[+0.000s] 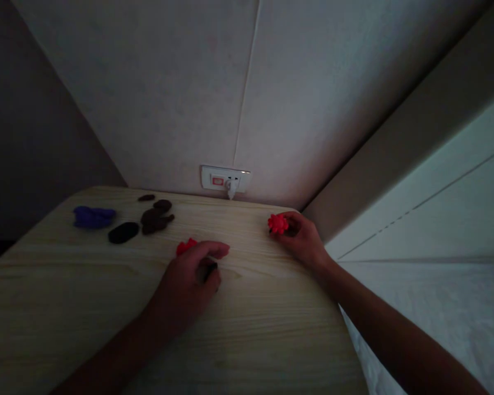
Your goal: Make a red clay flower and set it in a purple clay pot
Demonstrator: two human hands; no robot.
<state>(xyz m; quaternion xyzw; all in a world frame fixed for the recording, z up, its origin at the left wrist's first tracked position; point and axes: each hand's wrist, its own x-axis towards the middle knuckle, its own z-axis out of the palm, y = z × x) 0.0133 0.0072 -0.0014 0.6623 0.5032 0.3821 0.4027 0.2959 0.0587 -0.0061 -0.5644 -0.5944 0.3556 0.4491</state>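
One wooden bench point(251, 334) spreads out in front of the socket plate point(206, 178). Nearest, in front of the plate and a little to its left, is the left hand point(179, 291). Its grip is partly open, index finger and thumb apart, with one small black piece point(211, 269) in the curl; whether it is held firmly, I cannot tell. Of two red pieces in view, the left red piece point(185, 246) shows just beyond the knuckles, partly hidden by them.

In front of the plate and to its right, the right hand point(307, 241) has its grip closed on the right red piece point(278, 223), which has a knobbly, flower-like outline. A dark bit shows under its edge.

Left of the plate and nearer than it lie one flat black oval point(123, 232), one lumpy brown cluster point(153, 219), its parts too dim to count, and one purple piece point(93, 217), the farthest left. Beyond the cluster is one small brown piece point(147, 197).

Farthest, the plate itself sits on the wall point(168, 99), with one red switch point(218, 180) and one white plug point(231, 188).
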